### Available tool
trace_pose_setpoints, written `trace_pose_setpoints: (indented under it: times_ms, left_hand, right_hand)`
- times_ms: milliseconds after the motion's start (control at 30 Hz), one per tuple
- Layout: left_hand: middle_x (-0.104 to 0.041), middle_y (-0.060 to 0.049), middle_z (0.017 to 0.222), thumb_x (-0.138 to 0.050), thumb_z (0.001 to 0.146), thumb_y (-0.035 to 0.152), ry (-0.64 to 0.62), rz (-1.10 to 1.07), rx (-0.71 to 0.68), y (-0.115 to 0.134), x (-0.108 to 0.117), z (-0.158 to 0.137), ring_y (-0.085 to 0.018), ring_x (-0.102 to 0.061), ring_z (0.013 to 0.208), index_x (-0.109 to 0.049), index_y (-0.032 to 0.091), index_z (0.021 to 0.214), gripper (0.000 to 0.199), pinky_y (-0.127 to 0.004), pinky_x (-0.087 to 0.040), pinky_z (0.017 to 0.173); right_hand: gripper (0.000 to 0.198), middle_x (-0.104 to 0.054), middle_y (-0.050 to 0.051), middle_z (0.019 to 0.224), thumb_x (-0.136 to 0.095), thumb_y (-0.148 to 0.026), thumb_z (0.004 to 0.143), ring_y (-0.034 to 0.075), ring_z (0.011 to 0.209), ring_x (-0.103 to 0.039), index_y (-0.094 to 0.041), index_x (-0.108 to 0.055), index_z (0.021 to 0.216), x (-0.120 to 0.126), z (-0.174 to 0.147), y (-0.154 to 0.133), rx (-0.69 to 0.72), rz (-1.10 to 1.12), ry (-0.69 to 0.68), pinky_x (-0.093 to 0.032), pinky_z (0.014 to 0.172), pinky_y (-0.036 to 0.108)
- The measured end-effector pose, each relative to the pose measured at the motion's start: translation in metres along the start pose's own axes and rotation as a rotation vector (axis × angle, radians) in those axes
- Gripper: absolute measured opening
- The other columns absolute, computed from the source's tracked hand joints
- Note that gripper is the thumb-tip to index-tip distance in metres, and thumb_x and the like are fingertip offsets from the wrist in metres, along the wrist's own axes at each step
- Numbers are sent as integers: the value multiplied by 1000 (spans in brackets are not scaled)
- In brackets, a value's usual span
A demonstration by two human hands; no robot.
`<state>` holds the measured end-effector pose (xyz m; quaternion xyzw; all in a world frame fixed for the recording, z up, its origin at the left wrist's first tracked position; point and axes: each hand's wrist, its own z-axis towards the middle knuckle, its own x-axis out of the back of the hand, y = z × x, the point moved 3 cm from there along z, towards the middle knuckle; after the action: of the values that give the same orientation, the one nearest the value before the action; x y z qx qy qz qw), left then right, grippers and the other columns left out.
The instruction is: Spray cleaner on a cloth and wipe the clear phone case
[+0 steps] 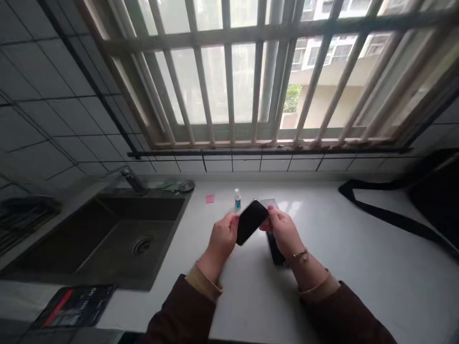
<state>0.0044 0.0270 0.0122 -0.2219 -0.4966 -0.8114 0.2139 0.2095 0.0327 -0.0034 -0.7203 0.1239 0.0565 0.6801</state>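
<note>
A black smartphone [251, 222] is held tilted above the white counter, its dark face toward me. My left hand [223, 235] is closed on its left edge, thumb along the side. My right hand [283, 230] pinches its upper right edge between thumb and fingers. Under my right wrist lies a dark flat object [275, 251], partly hidden, its kind unclear. A pale, clear-looking flat piece [268, 202] shows just behind my right fingers. Beyond the phone stands a small bottle [237, 198] with a white cap and blue label.
A pink sticky note [210, 198] lies on the counter [358, 267]. At left is a dark sink [107, 263] with a faucet [133, 181]. A black device with digits [75, 306] sits at the front edge. A black bag strap [387, 215] lies at right, below the barred window.
</note>
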Motion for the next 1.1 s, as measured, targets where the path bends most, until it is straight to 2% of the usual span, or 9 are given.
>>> trace_pose_setpoints:
  times_ms: [133, 400, 600, 800, 933, 1100]
  left_hand:
    - [-57, 1, 68, -43, 111, 42, -1, 5, -33, 4, 2, -4, -14, -53, 60, -64, 21, 89, 37, -27, -33, 62]
    - [-58, 1, 69, -46, 111, 41, -10, -43, -79, 8, 10, -5, -14, -55, 62, -65, 21, 89, 35, -27, -35, 64]
    - [-55, 1, 67, -48, 110, 43, -35, -118, -43, 7, 12, -3, -13, -51, 61, -64, 20, 83, 39, -27, -34, 62]
    - [-46, 3, 63, -47, 109, 52, -71, -233, 36, 3, 10, 1, -13, -43, 59, -57, 19, 74, 48, -27, -29, 58]
    - [-45, 3, 63, -47, 107, 58, -106, -332, 87, 5, 4, 0, -13, -42, 60, -57, 19, 74, 52, -27, -29, 58]
    - [-45, 3, 64, -52, 104, 64, -84, -432, 167, 6, -5, -1, -13, -40, 61, -63, 18, 79, 53, -27, -28, 57]
  right_hand:
    - [63, -75, 5, 74, -79, -79, 78, 14, 63, -69, -17, -74, 86, 3, 0, 5, -107, 102, -3, -60, 63, 24]
    - [30, -82, 9, 93, -73, -46, 101, 15, 72, -78, -17, -77, 99, 7, -6, -10, -290, 284, -156, -65, 67, 22]
    - [27, -83, 11, 98, -65, -40, 107, 17, 80, -81, -16, -78, 104, 12, -8, -20, -368, 286, -226, -67, 68, 22]
    - [29, -83, 11, 95, -69, -42, 105, 16, 78, -81, -14, -78, 103, 13, -11, -23, -384, 309, -259, -67, 70, 21]
    - [28, -82, 6, 88, -76, -45, 99, 13, 71, -78, -17, -78, 100, 7, -14, -22, -381, 381, -200, -66, 67, 20]
    - [41, -79, 4, 82, -85, -58, 88, 13, 66, -73, -18, -77, 92, 3, -15, -22, -188, 323, -81, -63, 61, 19]
